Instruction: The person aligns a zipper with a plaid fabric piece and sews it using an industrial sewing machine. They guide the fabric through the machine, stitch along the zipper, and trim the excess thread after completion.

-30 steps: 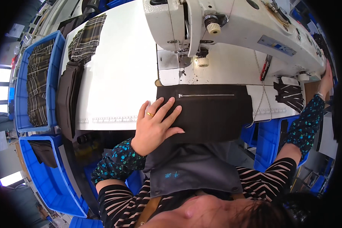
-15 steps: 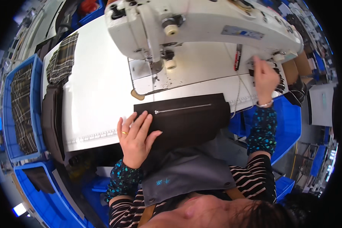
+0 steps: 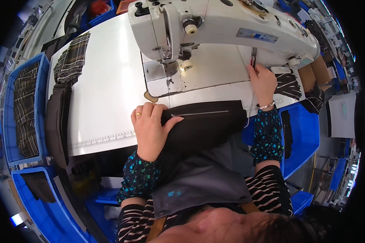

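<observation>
A dark brown fabric panel (image 3: 207, 125) with a metal zipper (image 3: 202, 113) set into it lies over the table's near edge and my lap. My left hand (image 3: 151, 128) grips the panel's left end, thumb on top beside the zipper's left end and fingers bent at the upper corner. Over on the right, my right hand (image 3: 264, 84) has its thumb and fingers closed at the near end of a slim red-and-black tool (image 3: 254, 58). That tool lies on the machine bed, and its exact kind is unclear.
A white sewing machine (image 3: 227, 28) spans the far side of the white table (image 3: 105, 81). Striped fabric pieces (image 3: 73, 58) and stacked dark panels (image 3: 57, 121) lie at left, near a blue bin (image 3: 46, 93). Dark striped strips (image 3: 288, 86) lie right of my right hand, above another blue bin (image 3: 308, 133).
My right hand has moved left from the dark strips to the red-and-black tool and closed on its end. My left hand has shifted up and right, its flat fingers now bent at the panel's corner.
</observation>
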A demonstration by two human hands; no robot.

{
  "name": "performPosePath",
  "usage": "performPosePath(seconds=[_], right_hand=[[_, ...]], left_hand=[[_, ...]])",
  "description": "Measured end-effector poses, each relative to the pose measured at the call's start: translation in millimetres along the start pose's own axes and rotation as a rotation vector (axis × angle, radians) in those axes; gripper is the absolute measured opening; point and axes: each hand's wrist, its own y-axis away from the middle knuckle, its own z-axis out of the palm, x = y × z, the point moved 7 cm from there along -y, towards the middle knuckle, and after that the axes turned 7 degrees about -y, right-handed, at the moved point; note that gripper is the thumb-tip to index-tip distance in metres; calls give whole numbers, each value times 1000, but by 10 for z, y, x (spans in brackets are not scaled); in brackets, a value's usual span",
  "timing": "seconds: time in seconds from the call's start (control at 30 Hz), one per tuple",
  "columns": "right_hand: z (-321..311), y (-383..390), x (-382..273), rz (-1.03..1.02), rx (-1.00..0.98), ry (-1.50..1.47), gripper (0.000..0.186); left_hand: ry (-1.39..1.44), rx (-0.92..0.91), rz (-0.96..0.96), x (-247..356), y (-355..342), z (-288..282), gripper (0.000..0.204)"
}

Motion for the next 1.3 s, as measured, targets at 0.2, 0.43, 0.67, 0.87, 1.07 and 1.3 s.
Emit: performPosePath(seconds=[0.2,0.43,0.67,0.87,1.07,1.3], right_hand=[[-571,288,-567,-212,-411,-418,23],[-260,635,-1559,-534,-500,-522,17],[-24,775,-1985,-837,-346,-334,18],[7,776,-1848,-821,-391,-291,20],[123,767,-1917,-868,-427,-290,22],[-1,649,-1796,-764,-256,-265,23]], left_hand=[[106,34,34,8,119,-14,31],[150,39,92,10,129,-4,29],[154,59,91,16,121,-7,29],[163,70,91,3,128,-6,29],[157,76,91,32,122,0,29],[160,68,83,14,127,-8,30]])
